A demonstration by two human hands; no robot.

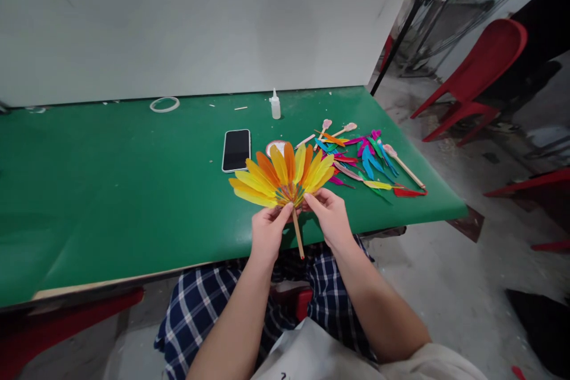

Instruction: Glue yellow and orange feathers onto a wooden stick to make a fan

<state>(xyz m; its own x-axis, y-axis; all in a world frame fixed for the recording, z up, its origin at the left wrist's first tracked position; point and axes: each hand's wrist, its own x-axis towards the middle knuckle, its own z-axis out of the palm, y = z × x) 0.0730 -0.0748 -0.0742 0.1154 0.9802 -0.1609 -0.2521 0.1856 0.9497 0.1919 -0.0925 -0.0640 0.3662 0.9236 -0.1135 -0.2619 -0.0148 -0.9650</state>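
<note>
While I look down from the head camera, I have one fan [279, 169] in two hands, just above the table's near edge. My left hand [268, 227] is pinched on its base where the stick [297, 234] begins; my right hand [328, 214] is pinched on the feather roots beside it. The fan's feathers overlap too much to count.

Beyond it I count one phone [236, 150], one dish [271, 147] partly hidden, one bottle [275, 108] and one ring [164, 105]. To the right lie three pink-tipped rods [407, 170] among loose feathers [369, 160] — too tangled to number — near the table's right edge.

A wall [200, 24] bounds the far edge; leftward, the green table [111, 190] stretches wide — my roomiest side.
</note>
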